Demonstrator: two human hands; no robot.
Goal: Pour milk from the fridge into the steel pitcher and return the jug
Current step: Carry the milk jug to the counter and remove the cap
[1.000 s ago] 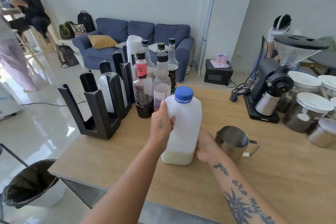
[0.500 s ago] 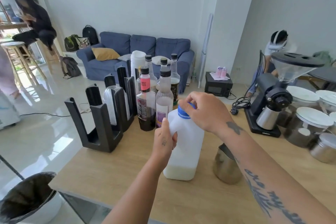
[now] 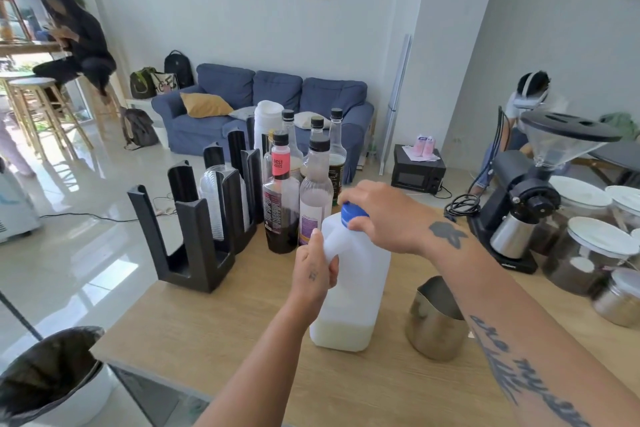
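Grip notes — left hand (image 3: 313,274) wraps the handle of the milk jug (image 3: 356,288), steadying it upright on the counter (image 3: 242,340); shallow milk inside. Right hand (image 3: 381,215) curls round the blue cap (image 3: 350,211), likely to unscrew it. Steel pitcher (image 3: 433,333) stands just right, beneath that forearm. Syrup bottles (image 3: 280,204) crowd behind; grinder (image 3: 519,204) farther right.

L hand (image 3: 313,276) in grip low; R hand (image 3: 384,215) in pinch above
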